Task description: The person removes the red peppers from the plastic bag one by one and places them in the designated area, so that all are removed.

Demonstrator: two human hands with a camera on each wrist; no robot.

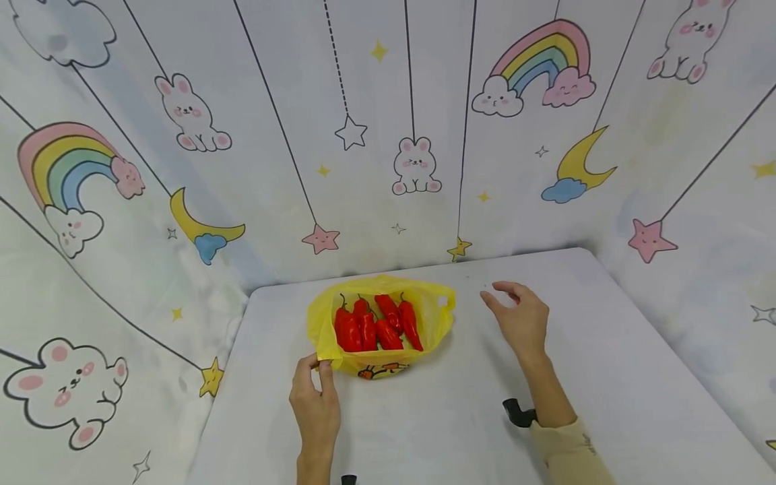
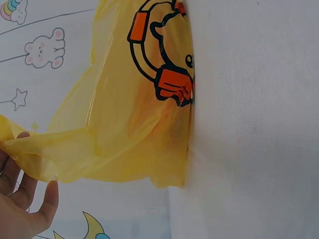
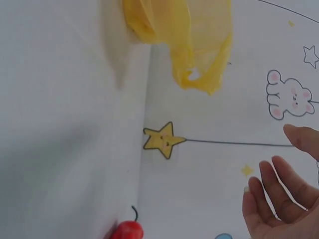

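Observation:
A yellow plastic bag (image 1: 439,316) with its mouth spread wide sits on the white table, with several red peppers (image 1: 388,335) inside. At the bag's near left corner my left hand (image 1: 316,404) holds the rim. In the left wrist view, fingers of the left hand (image 2: 22,199) pass behind the bag's yellow handle (image 2: 55,154). My right hand (image 1: 524,323) is raised right of the bag, thumb and curved fingers apart, holding nothing. The right wrist view shows another red pepper (image 3: 128,231) with a dark stem, low at the frame's edge; I cannot make it out in the head view.
The white table (image 1: 436,417) meets a cloth backdrop (image 1: 364,202) printed with rabbits, stars and rainbows at the back and sides. A black wrist mount (image 1: 519,412) sits by the right forearm.

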